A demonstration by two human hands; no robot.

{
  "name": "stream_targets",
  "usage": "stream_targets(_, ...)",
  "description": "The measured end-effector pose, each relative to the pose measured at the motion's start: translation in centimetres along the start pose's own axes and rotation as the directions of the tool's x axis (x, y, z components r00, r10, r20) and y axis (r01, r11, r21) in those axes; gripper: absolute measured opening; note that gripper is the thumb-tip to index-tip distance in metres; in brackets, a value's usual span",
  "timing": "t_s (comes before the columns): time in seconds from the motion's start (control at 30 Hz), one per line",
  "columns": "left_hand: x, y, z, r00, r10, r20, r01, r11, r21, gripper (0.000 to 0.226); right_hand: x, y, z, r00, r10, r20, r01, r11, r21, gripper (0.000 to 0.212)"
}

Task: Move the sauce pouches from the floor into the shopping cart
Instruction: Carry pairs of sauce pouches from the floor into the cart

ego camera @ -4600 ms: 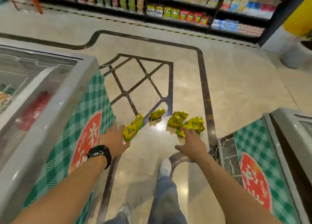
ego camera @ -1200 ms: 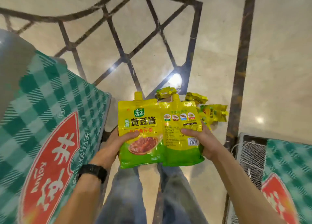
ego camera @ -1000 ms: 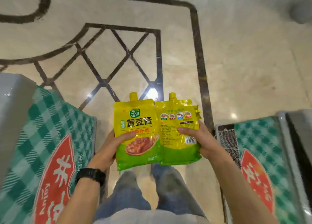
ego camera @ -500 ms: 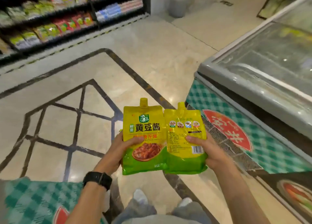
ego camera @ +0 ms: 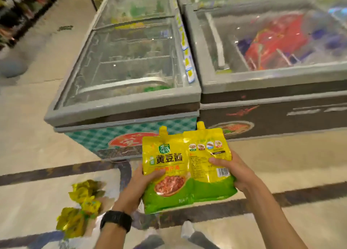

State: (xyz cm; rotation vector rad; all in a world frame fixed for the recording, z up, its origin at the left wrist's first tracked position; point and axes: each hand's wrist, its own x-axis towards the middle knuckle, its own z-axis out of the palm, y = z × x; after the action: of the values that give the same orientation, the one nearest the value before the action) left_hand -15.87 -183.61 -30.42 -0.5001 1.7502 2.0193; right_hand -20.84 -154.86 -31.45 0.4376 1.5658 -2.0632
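- The left hand [ego camera: 139, 185], low in the centre of the frame, was turned palm up beneath a yellow-and-green plastic sauce pouch with its printed front showing [ego camera: 165, 175]; its thumb lay across the front, its fingers were curled out of sight behind, closed on the pouch.
- A black wristwatch [ego camera: 116, 221] sat on the left wrist, and the bare forearm ran down to the bottom edge.
- The right hand [ego camera: 235, 170] gripped a second yellow-and-green sauce pouch with its label back showing [ego camera: 207, 166], thumb pressed across it, fingers wrapped behind.
- Both pouches stood upright, spouts upward, side by side with edges overlapping.
- More yellow sauce pouches [ego camera: 80, 209], blurred, lay on the beige tiled floor [ego camera: 28, 136] at lower left.
- Grey glass-topped chest freezers [ego camera: 127, 91] filled the upper frame.
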Motion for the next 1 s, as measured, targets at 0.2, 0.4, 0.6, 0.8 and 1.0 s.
stream_targets(0.2, 9.2, 4.2, 13.2, 0.956, -0.085, 0.281, 0.027, 0.979, 0.204, 0.101, -2.8, -1.3, -12.5, 0.945, -0.066, -0.321, 0.143, 0.964, 0.223, 0.077)
stream_targets(0.4, 18.9, 6.5, 27.1, 0.838, -0.213, 0.502, 0.026, 0.935, 0.353, 0.077, -4.3, -3.3, -22.3, 0.827, -0.037, -0.562, 0.297, 0.876, 0.38, 0.058)
stream_targets(0.6, 27.8, 7.8, 43.1, 0.647, -0.36, 0.672, 0.033, 0.894, 0.447, 0.072, -5.7, -6.9, -32.7, 0.651, 0.014, -0.759, 0.436, 0.811, 0.389, 0.064)
stream_targets(0.8, 31.5, 6.5, 61.9, 0.539, -0.44, 0.718, -0.087, 0.819, 0.567, 0.108, -10.1, -8.5, -43.5, 0.438, 0.097, -0.894, 0.561, 0.748, 0.356, 0.064)
stream_targets(1.0, 31.3, 3.3, 79.7, 0.413, -0.524, 0.745, -0.159, 0.764, 0.625, 0.096, -14.8, -8.6, -57.2, 0.342, 0.166, -0.925, 0.642, 0.677, 0.359, 0.07)
